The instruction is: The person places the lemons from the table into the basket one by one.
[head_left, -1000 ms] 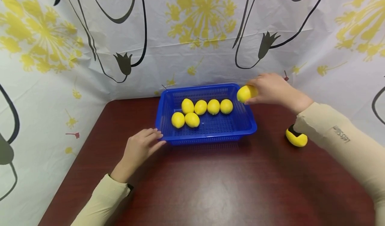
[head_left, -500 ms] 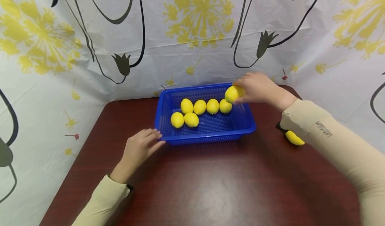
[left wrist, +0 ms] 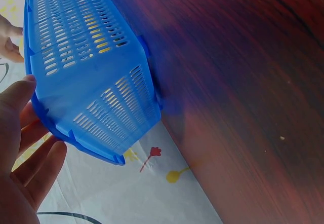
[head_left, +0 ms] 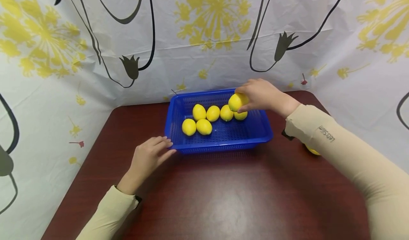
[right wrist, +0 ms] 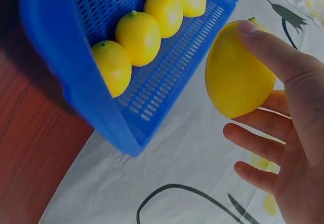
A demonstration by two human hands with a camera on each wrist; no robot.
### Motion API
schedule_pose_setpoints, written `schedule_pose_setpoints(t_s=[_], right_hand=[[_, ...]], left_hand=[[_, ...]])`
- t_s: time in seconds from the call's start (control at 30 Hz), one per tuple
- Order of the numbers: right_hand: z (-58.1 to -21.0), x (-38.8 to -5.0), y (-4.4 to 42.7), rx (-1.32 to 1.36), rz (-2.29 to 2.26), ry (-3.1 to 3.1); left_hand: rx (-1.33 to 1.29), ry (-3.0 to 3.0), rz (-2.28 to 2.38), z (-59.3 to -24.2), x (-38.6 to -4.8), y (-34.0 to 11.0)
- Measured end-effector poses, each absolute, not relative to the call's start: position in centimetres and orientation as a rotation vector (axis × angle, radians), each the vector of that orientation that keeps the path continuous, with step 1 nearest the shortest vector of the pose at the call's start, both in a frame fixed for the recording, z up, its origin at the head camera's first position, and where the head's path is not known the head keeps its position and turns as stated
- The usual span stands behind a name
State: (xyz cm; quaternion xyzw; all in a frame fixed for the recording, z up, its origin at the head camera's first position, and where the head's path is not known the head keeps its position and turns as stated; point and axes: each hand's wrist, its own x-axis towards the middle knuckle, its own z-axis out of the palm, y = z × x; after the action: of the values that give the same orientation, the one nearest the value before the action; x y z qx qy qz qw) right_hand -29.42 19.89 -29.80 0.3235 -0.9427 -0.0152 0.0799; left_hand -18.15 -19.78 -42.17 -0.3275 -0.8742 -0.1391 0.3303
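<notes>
A blue slotted plastic basket (head_left: 223, 147) stands on the table, with several yellow lemons (head_left: 204, 126) lying in it. Above its back right part, my right hand (head_left: 263, 95) holds another lemon (head_left: 238, 102) between thumb and fingers. In the right wrist view, this lemon (right wrist: 238, 72) shows a small green tip under the thumb and hangs apart from the basket's lemons. My left hand (head_left: 148, 158) rests its fingertips at the basket's front left corner. The left wrist view shows the thumb and loosely extended fingers (left wrist: 48, 168) touching the rim.
Beyond my right forearm, a yellow object (head_left: 312, 150) on the table is mostly hidden by the sleeve (head_left: 332, 144). The dark red wooden table (head_left: 223, 190) meets a white printed cloth (head_left: 204, 62) close behind the basket.
My right hand has moved left with the held lemon, from the basket's right rim to over its inside. The forearm now covers more of the yellow object. My left hand stays put.
</notes>
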Motion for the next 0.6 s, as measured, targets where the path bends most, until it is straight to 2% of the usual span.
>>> schedule_pose_setpoints(t_s=[0.6], right_hand=[[-30.9, -31.0, 16.2, 1.092, -0.043, -2.831]], left_hand=[[-0.858, -2.283, -0.375, -42.0, -18.2, -19.8]])
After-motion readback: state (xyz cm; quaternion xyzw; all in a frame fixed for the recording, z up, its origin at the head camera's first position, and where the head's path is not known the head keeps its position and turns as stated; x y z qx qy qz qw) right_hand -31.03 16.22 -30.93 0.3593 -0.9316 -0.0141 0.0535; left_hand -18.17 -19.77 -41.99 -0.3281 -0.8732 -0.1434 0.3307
